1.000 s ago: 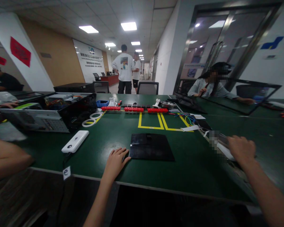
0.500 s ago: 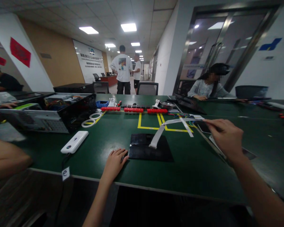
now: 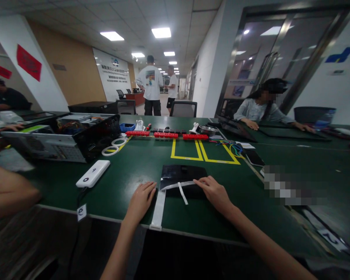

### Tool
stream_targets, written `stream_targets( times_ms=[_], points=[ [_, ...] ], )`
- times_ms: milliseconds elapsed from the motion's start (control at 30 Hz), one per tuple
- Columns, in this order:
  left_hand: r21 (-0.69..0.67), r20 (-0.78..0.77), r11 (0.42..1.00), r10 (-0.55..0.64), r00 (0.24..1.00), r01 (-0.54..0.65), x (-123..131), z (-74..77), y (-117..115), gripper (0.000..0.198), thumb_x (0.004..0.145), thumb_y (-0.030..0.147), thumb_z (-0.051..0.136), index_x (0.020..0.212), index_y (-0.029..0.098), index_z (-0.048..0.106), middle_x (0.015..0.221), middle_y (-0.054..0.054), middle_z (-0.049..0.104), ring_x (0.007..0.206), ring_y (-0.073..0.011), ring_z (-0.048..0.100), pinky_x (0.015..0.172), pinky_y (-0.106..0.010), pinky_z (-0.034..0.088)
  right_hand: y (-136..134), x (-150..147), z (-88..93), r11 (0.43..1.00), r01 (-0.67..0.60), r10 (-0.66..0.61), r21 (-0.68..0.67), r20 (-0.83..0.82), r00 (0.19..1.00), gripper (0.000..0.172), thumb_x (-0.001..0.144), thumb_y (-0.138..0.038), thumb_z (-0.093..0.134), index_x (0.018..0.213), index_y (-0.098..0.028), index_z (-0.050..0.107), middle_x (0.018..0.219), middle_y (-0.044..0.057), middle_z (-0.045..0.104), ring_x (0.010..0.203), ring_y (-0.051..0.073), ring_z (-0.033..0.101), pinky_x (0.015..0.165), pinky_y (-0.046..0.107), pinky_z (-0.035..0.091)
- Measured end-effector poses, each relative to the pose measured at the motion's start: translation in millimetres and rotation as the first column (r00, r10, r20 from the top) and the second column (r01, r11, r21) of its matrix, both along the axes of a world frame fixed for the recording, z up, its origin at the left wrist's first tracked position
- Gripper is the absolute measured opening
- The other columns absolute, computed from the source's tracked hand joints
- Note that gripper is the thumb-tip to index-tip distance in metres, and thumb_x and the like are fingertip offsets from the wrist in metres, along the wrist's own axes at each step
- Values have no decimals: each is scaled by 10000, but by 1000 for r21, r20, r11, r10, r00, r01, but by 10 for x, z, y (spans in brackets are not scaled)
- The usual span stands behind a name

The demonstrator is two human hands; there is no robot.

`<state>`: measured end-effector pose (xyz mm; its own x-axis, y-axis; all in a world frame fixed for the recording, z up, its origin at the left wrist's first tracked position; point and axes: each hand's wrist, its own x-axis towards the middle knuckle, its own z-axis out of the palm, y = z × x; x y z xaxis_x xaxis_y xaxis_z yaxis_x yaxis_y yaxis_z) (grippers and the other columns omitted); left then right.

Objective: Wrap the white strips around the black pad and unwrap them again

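The white flat cable (image 3: 159, 210) is over the dark panel (image 3: 183, 172) and the near part of the bench (image 3: 128, 171), pinched at one end between the thumb and fingers of the right hand (image 3: 215, 191). From that pinch it runs left across the panel, long axis roughly side to side, then bends at the panel's left edge and drops towards the person, its broad plug end by the bench's front edge; whether that end rests on the surface or hangs just above it, I cannot tell. A short strand of it dangles nearer the pinch. So the right hand has the far end, while the bend and the plug end lie nearer the left hand (image 3: 142, 197), just to its right. The left hand is palm down on the bench, its fingers stretched out, loose and with no visible hold on anything, their tips just beside the panel. Further left lies a white power bank (image 3: 93, 174), and yellow tape (image 3: 186, 158) marks the bench beyond the panel.
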<state>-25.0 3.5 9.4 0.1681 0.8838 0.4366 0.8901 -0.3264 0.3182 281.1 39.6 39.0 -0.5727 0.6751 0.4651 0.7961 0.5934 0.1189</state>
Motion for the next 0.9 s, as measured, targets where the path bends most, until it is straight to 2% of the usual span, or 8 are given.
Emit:
stream_targets(
  times_ms=[133,233,367,467,767,900],
  points=[
    [50,-18,997,-60,998,60,222,12,-93,335,933,264,406,1210,170,568,1243,-97,606,1164,-211,544,1047,-442,355,-6,-8,-36,982,-57,38,182,106,994,437,832,-8,406,1160,-209,612,984,87,628,829,184,524,650,274,479],
    [58,-88,983,-166,982,172,494,54,-159,436,912,355,454,1317,195,458,1356,-96,506,1269,-241,434,1049,-478,342,-2,-5,-37,975,-60,27,213,157,987,408,830,-7,426,1136,-195,619,982,88,627,823,181,516,645,269,467],
    [24,-197,984,-168,966,176,777,144,-137,610,861,488,497,1369,169,386,1417,-116,426,1327,-319,321,1073,-548,244,22,27,-32,983,-52,21,175,177,984,381,823,-10,442,1109,-182,625,990,87,625,858,185,512,690,274,467],
    [-25,-223,985,-173,959,172,875,176,-83,648,856,559,449,1372,172,386,1416,-117,427,1332,-345,296,1066,-573,219,49,60,-39,989,-28,3,148,166,986,396,817,-4,435,1115,-187,621,985,87,624,865,188,510,684,272,468],
    [-109,-227,988,-132,965,110,969,74,-84,740,826,675,344,1381,188,376,1446,-148,371,1329,-383,279,1032,-625,195,42,27,-25,997,-31,22,69,126,992,423,837,-42,391,1156,-209,611,1001,98,623,883,196,511,694,283,481],
    [-113,-226,988,-126,966,103,975,39,-80,805,819,695,318,1407,146,323,1449,-158,362,1331,-382,273,1036,-620,192,33,14,-1,999,-45,44,3,120,992,405,830,-50,417,1147,-204,617,995,98,623,879,198,520,724,296,481]
  ],
)
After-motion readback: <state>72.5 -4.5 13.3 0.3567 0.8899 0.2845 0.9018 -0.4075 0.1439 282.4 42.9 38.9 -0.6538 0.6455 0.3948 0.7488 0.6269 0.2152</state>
